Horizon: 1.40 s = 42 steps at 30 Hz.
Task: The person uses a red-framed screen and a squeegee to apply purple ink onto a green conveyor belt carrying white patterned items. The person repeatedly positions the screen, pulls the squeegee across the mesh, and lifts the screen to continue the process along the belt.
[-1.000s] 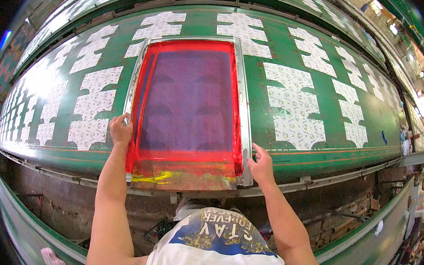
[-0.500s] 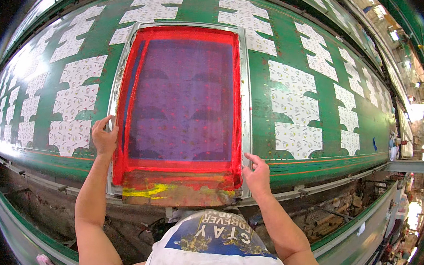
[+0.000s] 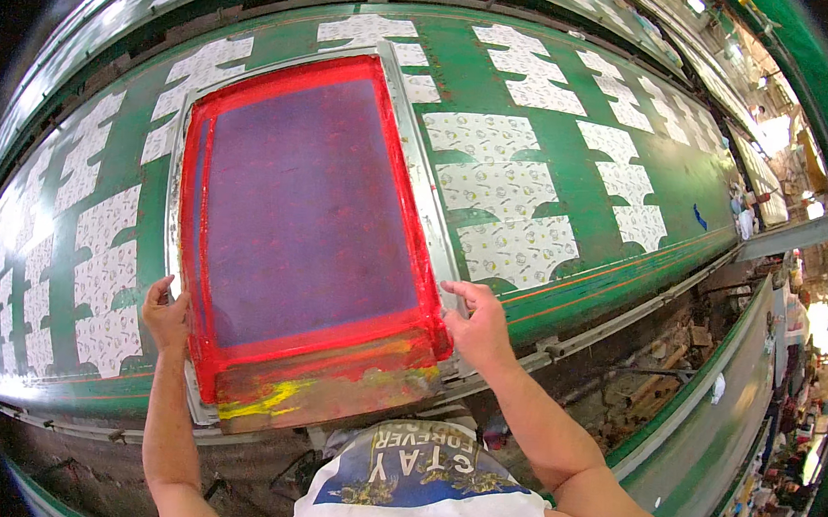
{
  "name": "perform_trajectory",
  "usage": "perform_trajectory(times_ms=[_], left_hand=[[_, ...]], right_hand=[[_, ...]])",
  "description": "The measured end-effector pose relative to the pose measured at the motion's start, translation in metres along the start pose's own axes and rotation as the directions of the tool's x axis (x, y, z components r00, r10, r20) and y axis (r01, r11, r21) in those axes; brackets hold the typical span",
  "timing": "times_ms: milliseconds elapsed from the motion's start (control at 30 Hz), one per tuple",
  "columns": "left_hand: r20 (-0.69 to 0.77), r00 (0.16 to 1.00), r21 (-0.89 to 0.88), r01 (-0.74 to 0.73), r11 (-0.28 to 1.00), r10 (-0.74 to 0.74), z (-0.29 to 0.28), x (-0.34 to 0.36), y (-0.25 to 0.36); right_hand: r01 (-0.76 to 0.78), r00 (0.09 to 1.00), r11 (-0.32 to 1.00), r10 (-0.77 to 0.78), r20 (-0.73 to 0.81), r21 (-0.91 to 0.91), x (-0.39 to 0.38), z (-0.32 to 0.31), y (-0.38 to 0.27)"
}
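A screen-printing frame is tilted in the middle of the view, with silver rails, a red taped border and purple mesh. On its left rail, near the lower corner, my left hand grips the edge with bent fingers. My right hand closes on the right rail, its index finger stretched along the metal. A brown strip smeared with yellow and red covers the frame's near end. Through the mesh no fabric shapes show clearly; the frame seems raised off the table, though the gap underneath is hidden.
The long green printing table carries rows of white patterned fabric pieces on both sides of the frame. A metal rail runs along its near edge. Another green table stands at the lower right, and a grey beam lies beyond.
The frame has shifted left in view and tilted, both hands moving with it. Fabric shapes seen through the mesh before no longer show. The whole view has also turned somewhat.
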State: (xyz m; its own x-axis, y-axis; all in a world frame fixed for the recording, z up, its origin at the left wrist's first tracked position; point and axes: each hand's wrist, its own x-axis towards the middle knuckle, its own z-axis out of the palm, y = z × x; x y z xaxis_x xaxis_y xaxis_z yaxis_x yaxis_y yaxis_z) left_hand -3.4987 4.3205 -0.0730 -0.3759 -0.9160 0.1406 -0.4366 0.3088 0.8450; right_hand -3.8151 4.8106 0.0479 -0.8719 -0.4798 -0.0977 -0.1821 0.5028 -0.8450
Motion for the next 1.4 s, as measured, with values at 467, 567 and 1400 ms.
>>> perform_trajectory(times_ms=[467,567,1400], left_hand=[[-0.100,0.989,0.123,-0.101,0.987,0.114,0.247,-0.128,0.182],[-0.106,0.985,0.150,-0.119,0.982,0.135,0.290,-0.158,0.206],[-0.134,0.977,0.136,-0.149,0.979,0.167,0.376,-0.219,0.264]], right_hand=[[-0.060,0.990,0.993,0.046,-0.136,-0.098,0.092,-0.221,0.178],[-0.104,0.988,0.991,0.092,-0.126,-0.089,0.104,-0.266,0.209],[-0.224,0.975,0.962,0.221,0.036,0.156,0.126,-0.368,0.304]])
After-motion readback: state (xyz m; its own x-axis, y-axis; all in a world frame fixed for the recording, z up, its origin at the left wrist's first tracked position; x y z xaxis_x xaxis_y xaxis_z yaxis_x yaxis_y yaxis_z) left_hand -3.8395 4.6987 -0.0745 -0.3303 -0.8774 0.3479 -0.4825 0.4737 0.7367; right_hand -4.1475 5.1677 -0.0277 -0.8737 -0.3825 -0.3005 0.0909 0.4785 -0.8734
